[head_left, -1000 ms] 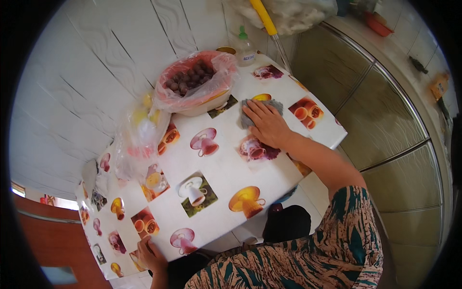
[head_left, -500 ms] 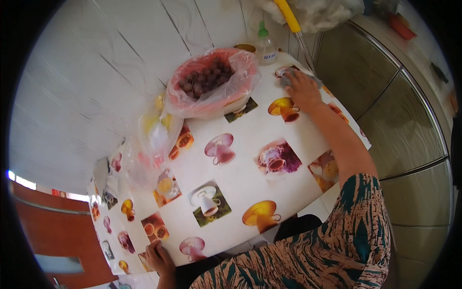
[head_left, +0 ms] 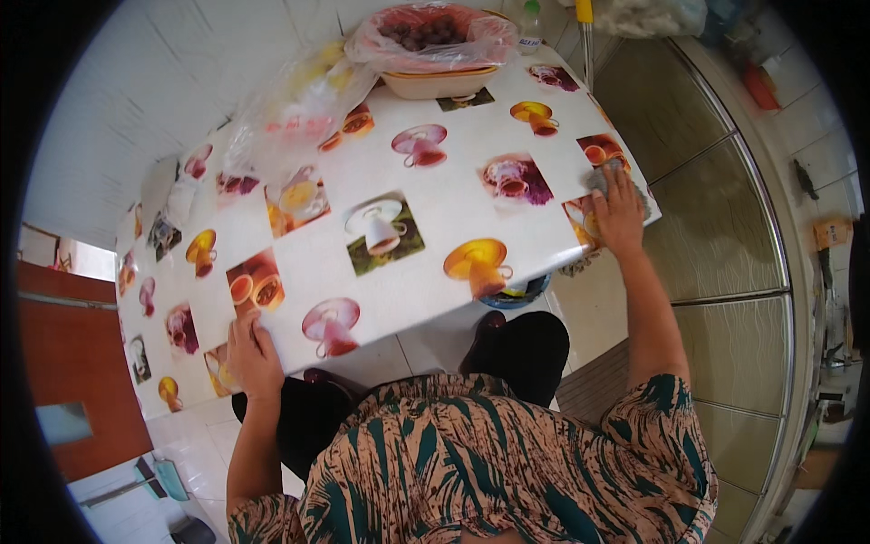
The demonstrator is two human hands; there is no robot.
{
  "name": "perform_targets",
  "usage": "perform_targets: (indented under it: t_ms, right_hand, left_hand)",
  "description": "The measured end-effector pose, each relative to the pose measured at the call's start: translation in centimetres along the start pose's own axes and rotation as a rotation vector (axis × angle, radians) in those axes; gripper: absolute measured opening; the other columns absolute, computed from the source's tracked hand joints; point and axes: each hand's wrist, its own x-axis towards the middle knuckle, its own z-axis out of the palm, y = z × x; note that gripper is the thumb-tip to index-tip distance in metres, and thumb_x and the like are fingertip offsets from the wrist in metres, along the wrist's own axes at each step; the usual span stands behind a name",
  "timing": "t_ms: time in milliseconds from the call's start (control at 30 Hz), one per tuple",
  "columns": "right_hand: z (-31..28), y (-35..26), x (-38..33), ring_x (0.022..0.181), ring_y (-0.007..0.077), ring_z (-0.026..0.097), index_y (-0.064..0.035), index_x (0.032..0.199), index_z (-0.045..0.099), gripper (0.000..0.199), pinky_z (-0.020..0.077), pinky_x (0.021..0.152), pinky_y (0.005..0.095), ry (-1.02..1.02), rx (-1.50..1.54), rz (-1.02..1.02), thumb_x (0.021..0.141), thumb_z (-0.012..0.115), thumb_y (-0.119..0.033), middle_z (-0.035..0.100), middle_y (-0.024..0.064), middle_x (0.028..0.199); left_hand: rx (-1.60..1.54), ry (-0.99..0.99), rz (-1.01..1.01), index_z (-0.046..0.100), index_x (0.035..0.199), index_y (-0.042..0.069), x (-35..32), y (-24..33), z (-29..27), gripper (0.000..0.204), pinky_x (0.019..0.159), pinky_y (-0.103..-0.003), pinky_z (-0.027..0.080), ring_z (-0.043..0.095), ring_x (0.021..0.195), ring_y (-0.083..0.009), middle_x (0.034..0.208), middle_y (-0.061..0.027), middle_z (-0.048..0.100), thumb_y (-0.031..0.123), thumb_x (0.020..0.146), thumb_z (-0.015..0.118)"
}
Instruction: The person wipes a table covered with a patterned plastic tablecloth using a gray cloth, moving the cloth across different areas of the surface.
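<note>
A table with a white oilcloth (head_left: 426,172) printed with coloured cup pictures fills the middle. My right hand (head_left: 618,210) presses a grey cloth (head_left: 600,177) flat at the table's right front corner. My left hand (head_left: 252,355) rests on the near left edge of the table, fingers spread, holding nothing. At the far end stands a beige bowl (head_left: 439,82) wrapped in a pink plastic bag with dark round fruit inside.
Clear plastic bags (head_left: 299,104) with yellow and pink contents lie at the far left of the table. A small bottle (head_left: 531,27) and a yellow-handled stick (head_left: 584,27) stand beyond the bowl. A metal-framed glass door (head_left: 725,227) is to the right, a red-brown door (head_left: 72,363) to the left.
My right hand with the cloth has slid from the far right part of the table back to the near right corner. The view has tilted down toward my body.
</note>
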Motion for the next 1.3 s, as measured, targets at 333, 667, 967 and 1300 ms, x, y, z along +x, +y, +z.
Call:
perform_targets:
  t_ms: [333, 667, 967, 1300]
  right_hand:
    - [-6.9, -27.9, -9.4, 0.143, 0.0316, 0.032, -0.0152, 0.146, 0.042, 0.061, 0.0277, 0.113, 0.0505, -0.168, 0.445, -0.542, 0.089, 0.062, -0.026, 0.036, 0.0121, 0.153]
    - [-8.5, -33.9, -13.8, 0.146, 0.0309, 0.026, -0.0117, 0.149, 0.039, 0.059, 0.022, 0.117, 0.0469, -0.238, 0.501, -0.835, 0.095, 0.053, -0.033, 0.03, 0.0161, 0.157]
    - [-4.5, -9.0, -6.7, 0.145, 0.0303, 0.03, -0.019, 0.15, 0.038, 0.057, 0.023, 0.116, 0.0507, -0.092, 0.111, 0.138, 0.098, 0.047, -0.041, 0.031, 0.0132, 0.157]
    - [1.5, -10.3, 5.2, 0.146, 0.033, 0.026, -0.0171, 0.151, 0.036, 0.062, 0.0204, 0.117, 0.0528, -0.15, 0.045, 0.215, 0.096, 0.044, -0.045, 0.032, 0.0142, 0.157]
  left_hand:
    - [-0.077, 0.107, 0.013, 0.061, 0.103, 0.008, -0.1, 0.1, -0.2, 0.014, 0.073, -0.042, 0.05, 0.063, 0.084, -0.034, 0.095, -0.0129, 0.064, 0.009, 0.091, 0.054]
    - [-0.288, 0.195, -0.011, 0.064, 0.103, 0.006, -1.1, -1.4, -0.6, 0.014, 0.074, -0.038, 0.051, 0.064, 0.085, -0.0312, 0.096, -0.0116, 0.066, 0.007, 0.092, 0.055]
    - [-0.254, 0.163, 0.015, 0.063, 0.104, 0.008, -0.5, 0.0, -0.3, 0.015, 0.065, -0.038, 0.05, 0.062, 0.071, -0.0275, 0.093, -0.0105, 0.065, 0.007, 0.092, 0.055]
    - [-0.144, 0.052, -0.019, 0.062, 0.104, 0.006, -0.4, -0.2, -1.1, 0.018, 0.073, -0.042, 0.05, 0.064, 0.085, -0.0347, 0.098, -0.0136, 0.066, 0.004, 0.087, 0.056]
